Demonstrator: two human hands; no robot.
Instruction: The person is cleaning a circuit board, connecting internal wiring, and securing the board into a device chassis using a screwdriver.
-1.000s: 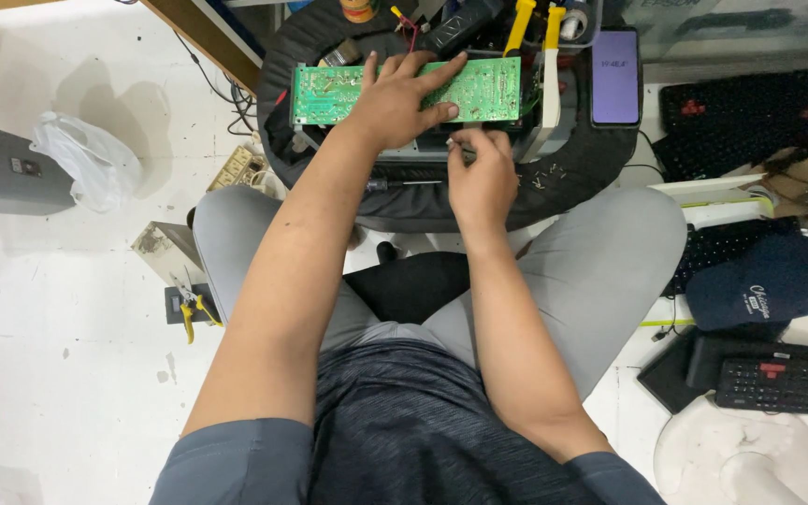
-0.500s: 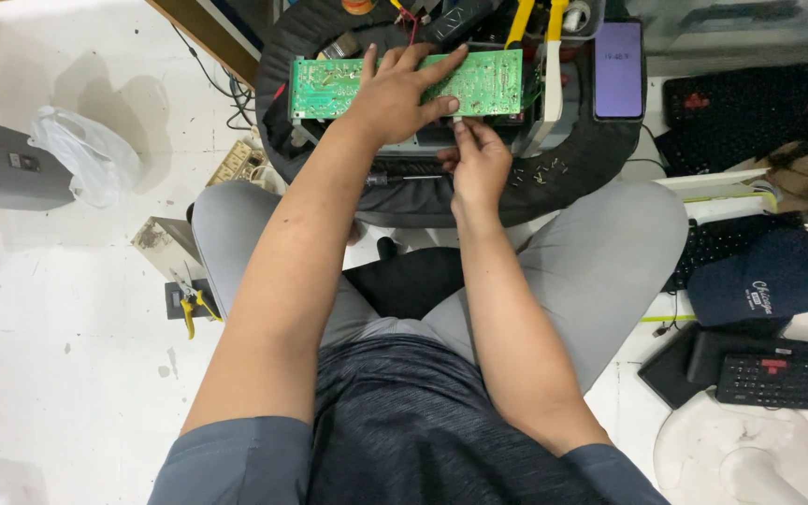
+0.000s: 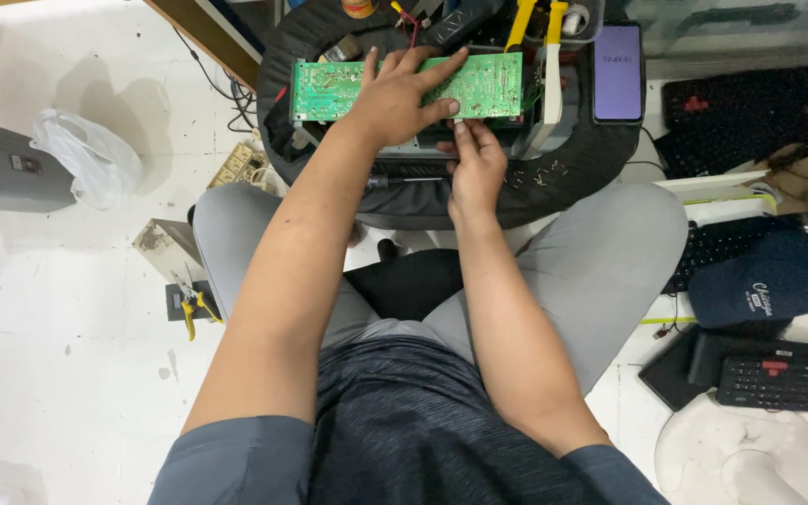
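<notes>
I see my left hand (image 3: 395, 93) spread flat on the thin, stiff green circuit board (image 3: 493, 84) atop the dark round housing (image 3: 591, 159), right hand (image 3: 474, 168) fingers pinching its lower edge; light, fragile, best gripped by edges

Bright, even overhead light fills the scene. The white floor (image 3: 67, 309) looks slightly washed out, with soft shadows beside the plastic bag (image 3: 81, 159). The phone screen (image 3: 617, 72) glows purple. Focus is fairly sharp; edges bend slightly outward.
</notes>
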